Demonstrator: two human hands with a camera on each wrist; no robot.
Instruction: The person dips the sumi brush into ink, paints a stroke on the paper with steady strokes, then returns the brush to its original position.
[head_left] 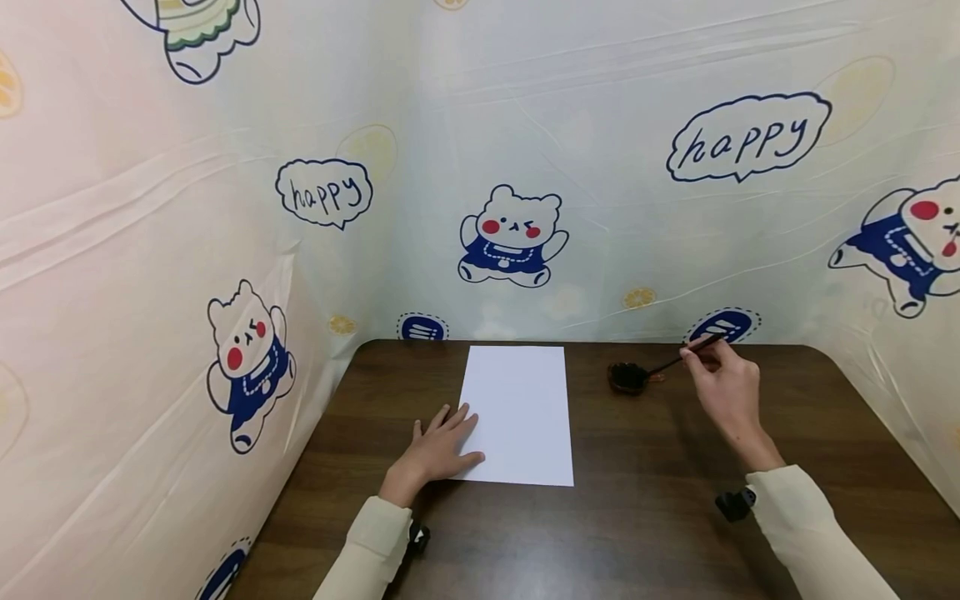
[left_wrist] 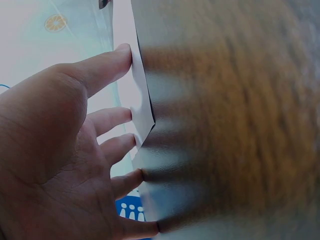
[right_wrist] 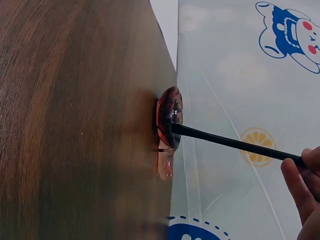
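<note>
Pinching black brush (right_wrist: 227,141), right hand (head_left: 727,387) holding tip in amber dish (right_wrist: 164,110); left hand (head_left: 437,452), fingers spread, pressing white paper (head_left: 521,417).

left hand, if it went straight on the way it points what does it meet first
The white sheet of paper, which the left hand overlaps at its left edge. Beyond the far edge of the wooden table, the bear-print cloth seems next, though depth is unclear.

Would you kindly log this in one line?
left hand: touching white rectangular paper; right hand: holding slim black stick; tip: at glossy brown dish
</note>
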